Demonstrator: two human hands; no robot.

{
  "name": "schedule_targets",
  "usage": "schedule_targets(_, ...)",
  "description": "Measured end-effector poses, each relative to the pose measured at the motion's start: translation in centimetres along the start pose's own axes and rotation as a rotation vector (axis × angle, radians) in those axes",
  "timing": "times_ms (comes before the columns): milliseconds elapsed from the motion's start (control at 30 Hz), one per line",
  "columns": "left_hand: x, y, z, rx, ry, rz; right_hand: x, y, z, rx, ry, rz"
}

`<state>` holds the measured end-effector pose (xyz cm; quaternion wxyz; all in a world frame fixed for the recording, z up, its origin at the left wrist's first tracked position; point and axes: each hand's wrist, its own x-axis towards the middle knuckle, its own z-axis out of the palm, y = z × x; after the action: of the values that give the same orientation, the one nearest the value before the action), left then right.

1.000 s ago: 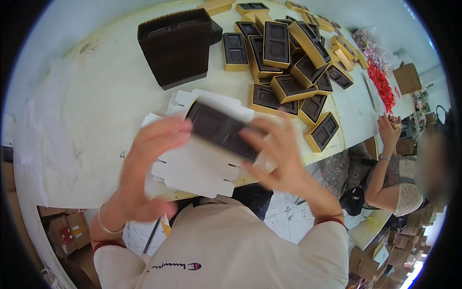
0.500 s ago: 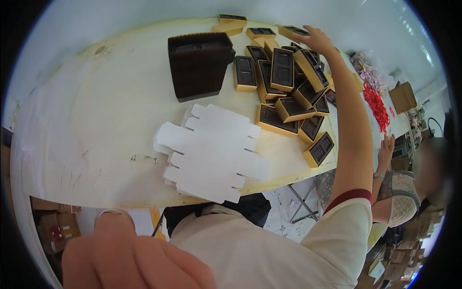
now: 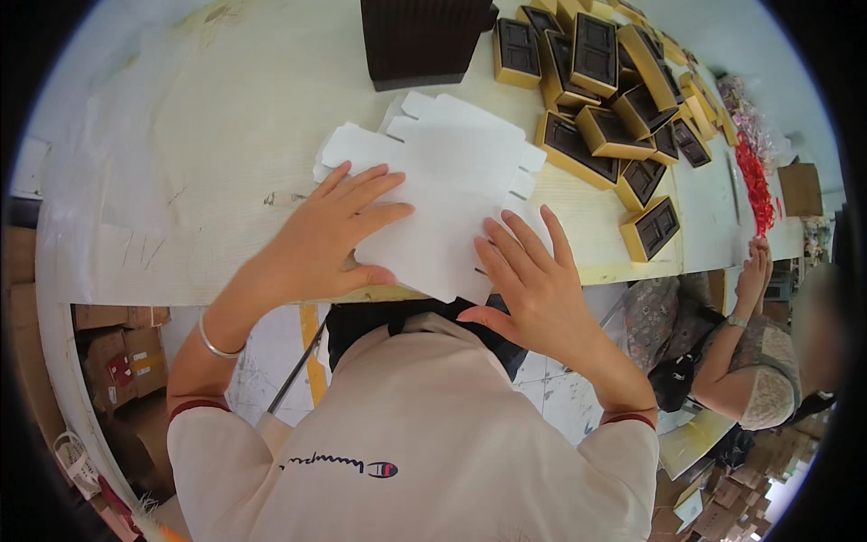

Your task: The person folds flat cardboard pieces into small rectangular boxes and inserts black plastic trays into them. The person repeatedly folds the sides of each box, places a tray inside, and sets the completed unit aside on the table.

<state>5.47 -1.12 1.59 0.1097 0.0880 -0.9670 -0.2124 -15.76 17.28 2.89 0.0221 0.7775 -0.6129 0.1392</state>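
Left fingers [image 3: 384, 217] and right fingers [image 3: 557, 235] have moved onto the white blanks [image 3: 442, 185] at the near edge of the surface [image 3: 217, 181], where I read them spread with no closed grip; the blanks remain unfolded, while gold boxes [image 3: 647, 65] far right already hold dark inserts [image 3: 594, 50].

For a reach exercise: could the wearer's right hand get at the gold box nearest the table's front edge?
Probably yes: only tabletop shows between the right hand on the white sheets and the gold box.
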Motion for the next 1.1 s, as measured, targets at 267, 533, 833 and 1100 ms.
schedule_targets(267,0.1,5.0,4.7,0.241,0.167,-0.246,0.9,4.6,-0.7,0.137,-0.038,-0.084)
schedule_targets(533,1.6,5.0,0.4,0.035,0.022,-0.223,2.2,5.0,-0.3,0.240,-0.098,-0.080)
schedule_targets(833,3.2,3.6,-0.4,-0.181,0.029,-0.385,4.1,6.7,-0.2,0.389,-0.066,-0.026)
schedule_targets(1100,3.3,2.1,1.8,0.168,0.274,-0.102,4.1,5.1,1.3,0.028,0.179,-0.257)
